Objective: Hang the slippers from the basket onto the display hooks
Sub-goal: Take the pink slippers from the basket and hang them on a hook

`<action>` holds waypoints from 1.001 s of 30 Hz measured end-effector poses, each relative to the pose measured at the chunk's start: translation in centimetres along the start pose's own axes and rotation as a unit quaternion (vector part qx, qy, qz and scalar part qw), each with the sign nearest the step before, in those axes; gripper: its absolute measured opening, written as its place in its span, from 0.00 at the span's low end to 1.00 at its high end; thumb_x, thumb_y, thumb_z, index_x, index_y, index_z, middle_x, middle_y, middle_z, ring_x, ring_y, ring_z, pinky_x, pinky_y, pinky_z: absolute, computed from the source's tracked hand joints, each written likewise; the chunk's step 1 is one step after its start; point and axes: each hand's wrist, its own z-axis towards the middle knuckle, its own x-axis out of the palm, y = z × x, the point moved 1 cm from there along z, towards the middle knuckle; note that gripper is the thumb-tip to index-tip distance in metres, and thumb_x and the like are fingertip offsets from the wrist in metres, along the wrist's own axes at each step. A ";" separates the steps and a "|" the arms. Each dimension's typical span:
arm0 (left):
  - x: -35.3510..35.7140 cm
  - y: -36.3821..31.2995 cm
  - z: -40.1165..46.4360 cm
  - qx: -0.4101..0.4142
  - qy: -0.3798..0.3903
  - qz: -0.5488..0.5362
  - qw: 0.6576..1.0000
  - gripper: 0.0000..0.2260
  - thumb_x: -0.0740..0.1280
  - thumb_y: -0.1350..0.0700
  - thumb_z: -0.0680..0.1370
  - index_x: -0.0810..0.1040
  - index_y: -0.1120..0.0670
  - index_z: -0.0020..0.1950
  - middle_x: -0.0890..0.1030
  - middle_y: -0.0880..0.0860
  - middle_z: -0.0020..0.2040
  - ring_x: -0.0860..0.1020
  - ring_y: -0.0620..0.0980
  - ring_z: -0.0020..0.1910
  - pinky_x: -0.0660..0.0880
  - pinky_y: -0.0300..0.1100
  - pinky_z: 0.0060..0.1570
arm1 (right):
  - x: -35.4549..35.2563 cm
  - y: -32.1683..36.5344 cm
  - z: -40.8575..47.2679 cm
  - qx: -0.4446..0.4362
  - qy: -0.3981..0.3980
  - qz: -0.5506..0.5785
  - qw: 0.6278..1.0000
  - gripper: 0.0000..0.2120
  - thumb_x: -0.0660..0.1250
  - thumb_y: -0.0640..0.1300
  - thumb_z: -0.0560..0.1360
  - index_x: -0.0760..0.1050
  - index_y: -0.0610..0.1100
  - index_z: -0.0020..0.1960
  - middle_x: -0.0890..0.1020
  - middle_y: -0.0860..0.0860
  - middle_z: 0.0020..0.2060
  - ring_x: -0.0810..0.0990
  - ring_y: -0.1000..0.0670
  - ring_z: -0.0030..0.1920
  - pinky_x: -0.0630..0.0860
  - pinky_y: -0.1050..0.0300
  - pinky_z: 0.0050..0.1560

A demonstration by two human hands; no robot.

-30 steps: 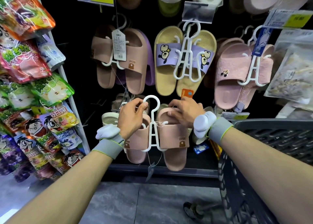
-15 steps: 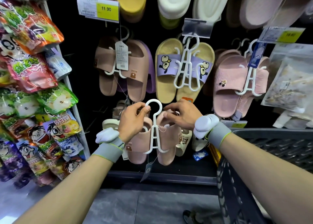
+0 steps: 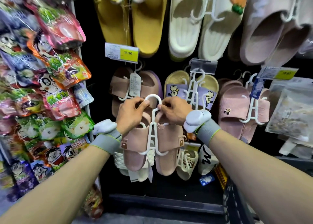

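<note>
— Head camera, shop aisle: what do the hands have?

— The left hand (image 3: 131, 114) and right hand (image 3: 175, 111) each pinch the loop of a white hanger (image 3: 153, 122) carrying pink slippers (image 3: 135, 149), held in front of the display, just below a matching pair already hung (image 3: 125, 86).

— Orientation?

— Long axis upright; hanger loop at the top, toes pointing down, straps facing the camera.

— What could go wrong?

— Likely, the loop could miss the hook, hidden behind hung stock. It might snag the paper tag (image 3: 135, 83) above, or a slipper could slide off its prong if tilted.
</note>
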 end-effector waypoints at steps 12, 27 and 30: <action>-5.4 -1.3 4.6 0.025 -0.055 0.038 0.997 0.11 0.65 0.48 0.78 0.84 0.51 0.49 0.84 0.47 0.41 0.80 0.44 0.43 0.71 0.37 0.45 | -1.9 5.0 4.2 -0.017 -0.036 0.046 0.998 0.13 0.61 0.51 0.78 0.80 0.45 0.52 0.83 0.45 0.51 0.78 0.42 0.56 0.69 0.57 0.48; -6.9 -0.5 8.2 0.023 -0.123 -0.006 0.992 0.12 0.65 0.51 0.79 0.84 0.55 0.55 0.86 0.53 0.47 0.82 0.49 0.48 0.70 0.34 0.44 | -1.7 7.5 8.2 -0.041 -0.084 0.118 0.989 0.12 0.63 0.50 0.78 0.80 0.46 0.54 0.84 0.46 0.52 0.79 0.43 0.55 0.68 0.61 0.47; -7.1 -0.4 8.6 0.025 -0.137 -0.002 0.990 0.11 0.66 0.51 0.79 0.84 0.55 0.55 0.85 0.53 0.49 0.79 0.46 0.46 0.67 0.32 0.42 | -1.6 7.6 8.5 -0.050 -0.091 0.127 0.986 0.11 0.63 0.50 0.78 0.80 0.47 0.54 0.84 0.47 0.51 0.79 0.44 0.55 0.67 0.62 0.46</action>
